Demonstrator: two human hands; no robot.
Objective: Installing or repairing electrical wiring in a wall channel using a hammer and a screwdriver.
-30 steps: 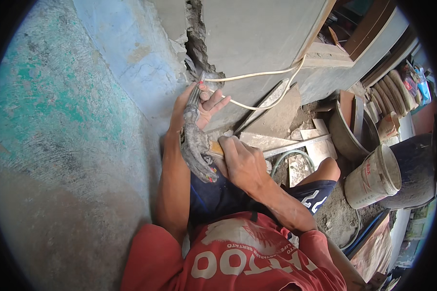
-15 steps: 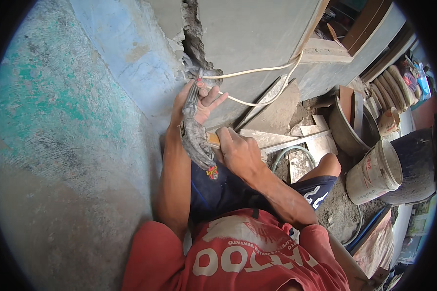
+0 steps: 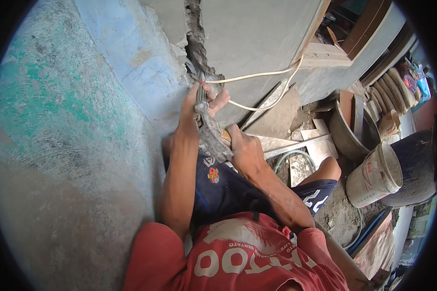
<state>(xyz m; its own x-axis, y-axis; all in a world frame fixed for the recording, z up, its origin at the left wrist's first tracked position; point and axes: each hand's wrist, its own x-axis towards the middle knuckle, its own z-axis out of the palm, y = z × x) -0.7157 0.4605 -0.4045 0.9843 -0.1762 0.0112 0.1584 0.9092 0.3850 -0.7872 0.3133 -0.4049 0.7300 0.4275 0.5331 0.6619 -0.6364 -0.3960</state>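
Head view: beside a mottled, rough wall [image 3: 68, 126], the left hand [image 3: 191, 105] loosely grips a slim, ribbed chisel [image 3: 201, 95] at a jagged crack [image 3: 196, 41]. Near its end is a dusty, curved hammer [image 3: 210, 136], the right hand [image 3: 247, 149] clenched around the handle [image 3: 226, 136].

A dusty chisel [image 3: 202, 95] with a ribbed grey grip and a red band near its metal tip pointed toward the wall's [image 3: 257, 34] crack [image 3: 195, 43]. The hammer's [image 3: 211, 137] curved, dust-grey head stood at its butt, contact unclear; the handle was yellowish.
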